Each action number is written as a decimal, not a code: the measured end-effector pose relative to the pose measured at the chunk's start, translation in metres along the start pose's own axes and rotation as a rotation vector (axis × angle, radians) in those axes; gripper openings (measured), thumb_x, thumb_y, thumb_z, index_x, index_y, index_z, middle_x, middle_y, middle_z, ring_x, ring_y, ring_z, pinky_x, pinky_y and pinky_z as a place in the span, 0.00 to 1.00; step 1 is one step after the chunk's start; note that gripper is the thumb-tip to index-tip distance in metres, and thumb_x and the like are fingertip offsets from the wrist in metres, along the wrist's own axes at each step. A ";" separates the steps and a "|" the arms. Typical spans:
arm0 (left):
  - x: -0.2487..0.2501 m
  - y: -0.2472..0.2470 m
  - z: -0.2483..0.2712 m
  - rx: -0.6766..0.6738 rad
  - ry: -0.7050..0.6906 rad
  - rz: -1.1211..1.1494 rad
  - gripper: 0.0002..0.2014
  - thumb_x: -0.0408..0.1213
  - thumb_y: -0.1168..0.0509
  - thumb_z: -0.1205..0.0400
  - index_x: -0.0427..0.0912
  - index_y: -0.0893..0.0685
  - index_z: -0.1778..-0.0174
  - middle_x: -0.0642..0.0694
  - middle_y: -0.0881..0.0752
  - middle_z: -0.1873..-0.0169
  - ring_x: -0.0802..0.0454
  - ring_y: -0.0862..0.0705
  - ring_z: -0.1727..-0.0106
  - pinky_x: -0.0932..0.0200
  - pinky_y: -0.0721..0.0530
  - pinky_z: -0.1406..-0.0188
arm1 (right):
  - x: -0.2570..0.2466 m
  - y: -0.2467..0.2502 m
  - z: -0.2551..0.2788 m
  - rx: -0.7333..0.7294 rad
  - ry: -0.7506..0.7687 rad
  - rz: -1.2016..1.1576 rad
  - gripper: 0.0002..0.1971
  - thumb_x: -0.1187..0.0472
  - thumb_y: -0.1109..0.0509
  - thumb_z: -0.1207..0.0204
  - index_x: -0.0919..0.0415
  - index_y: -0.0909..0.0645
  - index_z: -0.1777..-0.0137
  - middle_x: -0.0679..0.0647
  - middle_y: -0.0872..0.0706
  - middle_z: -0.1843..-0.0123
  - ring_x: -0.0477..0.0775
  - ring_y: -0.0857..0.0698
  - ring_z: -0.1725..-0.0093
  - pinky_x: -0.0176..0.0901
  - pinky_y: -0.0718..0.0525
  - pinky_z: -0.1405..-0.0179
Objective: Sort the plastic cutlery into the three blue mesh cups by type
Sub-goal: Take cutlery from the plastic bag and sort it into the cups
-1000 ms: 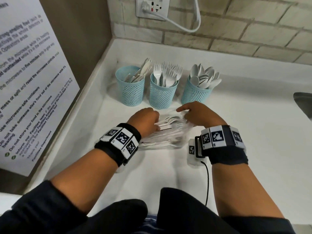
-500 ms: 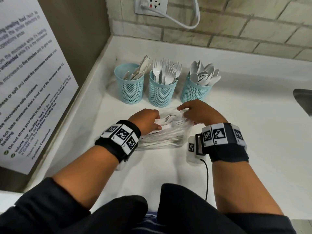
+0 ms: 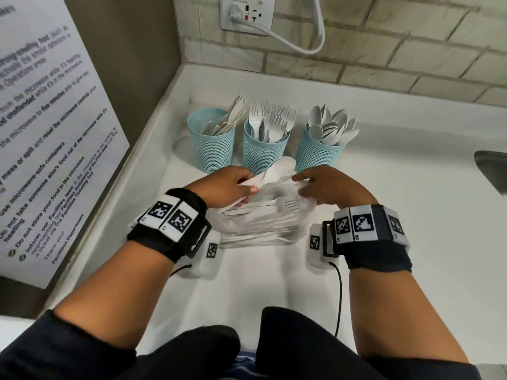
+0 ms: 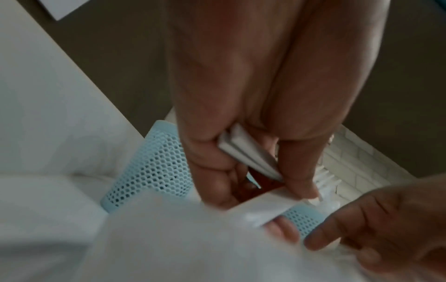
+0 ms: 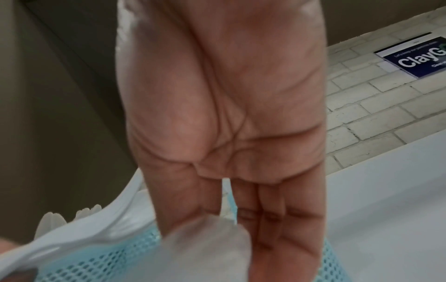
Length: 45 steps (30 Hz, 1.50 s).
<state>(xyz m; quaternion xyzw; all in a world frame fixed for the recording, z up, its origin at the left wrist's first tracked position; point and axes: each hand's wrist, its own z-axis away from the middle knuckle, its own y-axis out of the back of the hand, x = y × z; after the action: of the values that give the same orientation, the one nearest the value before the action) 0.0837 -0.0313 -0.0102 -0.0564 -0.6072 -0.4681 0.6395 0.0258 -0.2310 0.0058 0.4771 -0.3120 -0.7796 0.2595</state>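
Observation:
Three blue mesh cups stand in a row at the back of the counter: the left cup holds knives, the middle cup forks, the right cup spoons. In front of them lies a clear plastic bag of white cutlery. My left hand grips a few white cutlery pieces by their handles. Their blurred heads point toward the middle cup, and I cannot tell their type. My right hand pinches the bag's edge beside the spoon cup.
A printed notice hangs on the left wall. Above the cups, an outlet with a white cord is set in the brick wall. A sink edge shows at far right. White counter stretches to the right.
My left hand has lifted a few cutlery pieces out of the bag and toward the cups. My right hand has stayed at the bag's edge, pulling it up slightly.

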 end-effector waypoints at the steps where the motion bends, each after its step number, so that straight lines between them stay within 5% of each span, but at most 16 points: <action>1: 0.002 0.000 0.001 -0.002 0.004 0.112 0.03 0.33 0.39 0.17 0.41 0.22 0.55 0.46 0.17 0.61 0.53 0.15 0.62 0.62 0.17 0.62 | -0.003 0.002 0.002 0.013 0.045 0.044 0.23 0.67 0.29 0.26 0.56 0.23 0.31 0.53 0.20 0.45 0.49 0.21 0.54 0.36 0.22 0.58; 4: 0.008 -0.001 0.003 -0.034 0.004 0.375 0.03 0.29 0.39 0.17 0.42 0.22 0.52 0.49 0.16 0.59 0.61 0.12 0.68 0.69 0.15 0.65 | -0.011 0.009 0.007 0.024 0.169 -0.109 0.23 0.60 0.24 0.29 0.51 0.22 0.34 0.51 0.18 0.47 0.46 0.21 0.51 0.42 0.22 0.48; 8: 0.010 -0.002 0.004 -0.048 -0.009 0.515 0.04 0.27 0.38 0.19 0.39 0.22 0.51 0.49 0.11 0.62 0.57 0.11 0.69 0.67 0.14 0.67 | -0.023 0.011 0.009 0.129 0.246 -0.369 0.16 0.53 0.28 0.26 0.55 0.20 0.39 0.52 0.14 0.59 0.44 0.17 0.65 0.33 0.21 0.66; 13: 0.012 -0.007 0.006 -0.022 -0.021 0.629 0.03 0.28 0.37 0.19 0.40 0.21 0.54 0.49 0.10 0.68 0.55 0.11 0.69 0.66 0.14 0.69 | -0.030 -0.004 -0.003 0.293 0.253 -0.469 0.17 0.62 0.26 0.27 0.64 0.21 0.39 0.54 0.18 0.68 0.38 0.20 0.80 0.31 0.22 0.78; 19: 0.014 -0.009 0.006 0.029 0.009 0.690 0.09 0.40 0.44 0.14 0.42 0.20 0.50 0.48 0.11 0.61 0.57 0.11 0.68 0.67 0.14 0.69 | -0.025 -0.008 -0.013 0.412 0.253 -0.518 0.15 0.66 0.26 0.27 0.65 0.21 0.41 0.53 0.20 0.66 0.38 0.22 0.83 0.31 0.20 0.77; 23: 0.009 -0.009 0.007 0.044 0.013 0.702 0.10 0.37 0.46 0.13 0.43 0.19 0.49 0.48 0.11 0.57 0.56 0.10 0.64 0.64 0.13 0.65 | -0.023 -0.006 -0.014 0.500 0.284 -0.489 0.08 0.67 0.31 0.23 0.65 0.18 0.46 0.50 0.19 0.69 0.36 0.21 0.81 0.31 0.20 0.77; 26: 0.000 -0.006 0.007 0.100 0.002 0.757 0.08 0.31 0.43 0.15 0.41 0.19 0.47 0.47 0.11 0.55 0.55 0.10 0.60 0.62 0.12 0.59 | -0.022 0.006 -0.017 0.719 0.281 -0.554 0.06 0.64 0.34 0.21 0.64 0.17 0.49 0.48 0.19 0.69 0.37 0.21 0.80 0.35 0.20 0.75; 30: -0.009 -0.002 0.008 0.163 0.003 0.835 0.06 0.26 0.41 0.17 0.39 0.19 0.51 0.49 0.09 0.62 0.52 0.09 0.62 0.60 0.11 0.57 | -0.033 0.026 -0.015 1.012 0.313 -0.687 0.06 0.62 0.42 0.17 0.56 0.24 0.53 0.44 0.21 0.65 0.53 0.16 0.69 0.45 0.15 0.69; 33: -0.011 -0.002 0.009 0.187 0.001 0.852 0.06 0.26 0.41 0.17 0.39 0.20 0.52 0.49 0.08 0.64 0.54 0.09 0.64 0.62 0.11 0.60 | -0.045 0.029 -0.015 1.100 0.402 -0.676 0.07 0.62 0.44 0.17 0.57 0.25 0.52 0.40 0.21 0.63 0.64 0.15 0.62 0.47 0.13 0.66; 37: -0.011 -0.003 0.009 0.215 0.003 0.844 0.05 0.26 0.39 0.18 0.39 0.20 0.53 0.50 0.09 0.64 0.54 0.09 0.65 0.62 0.11 0.61 | -0.056 0.016 -0.029 1.086 0.483 -0.522 0.13 0.58 0.44 0.18 0.61 0.18 0.45 0.44 0.17 0.57 0.55 0.14 0.56 0.53 0.13 0.57; 40: -0.012 -0.004 0.010 0.226 0.009 0.821 0.05 0.26 0.38 0.18 0.40 0.20 0.53 0.49 0.09 0.62 0.55 0.10 0.66 0.63 0.11 0.63 | -0.058 0.005 -0.040 0.999 0.524 -0.340 0.17 0.56 0.43 0.18 0.61 0.17 0.41 0.59 0.14 0.50 0.58 0.16 0.49 0.47 0.19 0.47; 45: -0.014 -0.006 0.011 0.234 0.010 0.793 0.05 0.26 0.36 0.20 0.40 0.19 0.53 0.44 0.11 0.56 0.55 0.10 0.67 0.62 0.11 0.62 | -0.051 -0.011 -0.051 0.811 0.436 -0.013 0.16 0.53 0.42 0.17 0.51 0.20 0.33 0.64 0.26 0.32 0.61 0.28 0.30 0.42 0.34 0.31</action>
<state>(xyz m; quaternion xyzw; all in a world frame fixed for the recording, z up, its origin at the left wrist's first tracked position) 0.0747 -0.0199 -0.0221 -0.2108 -0.5845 -0.1135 0.7753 0.0916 -0.1999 0.0099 0.6949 -0.5270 -0.4775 0.1064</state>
